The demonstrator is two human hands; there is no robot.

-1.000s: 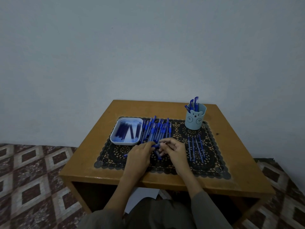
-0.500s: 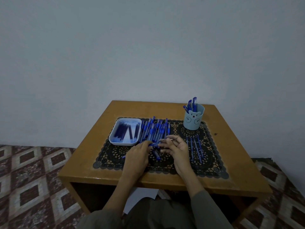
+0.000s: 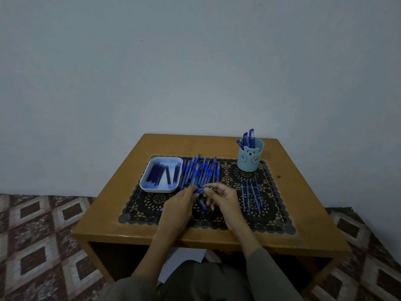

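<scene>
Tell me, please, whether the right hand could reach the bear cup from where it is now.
Probably yes: the bear cup stands beyond the right hand with only bare mat between, though that hand pinches a pen.

Blue pen point(image 3: 198, 190), silvery tip rightward, held roughly level just above lace mat point(image 3: 147, 209).

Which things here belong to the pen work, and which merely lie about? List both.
In the job: slim blue plastic pen held between left hand and right hand; pile of blue pens; white rectangular tray of refills; row of thin blue rods; pale blue bear-faced cup.
Lying about: black lace mat; brown wooden table; white paper sheet beneath it.
</scene>
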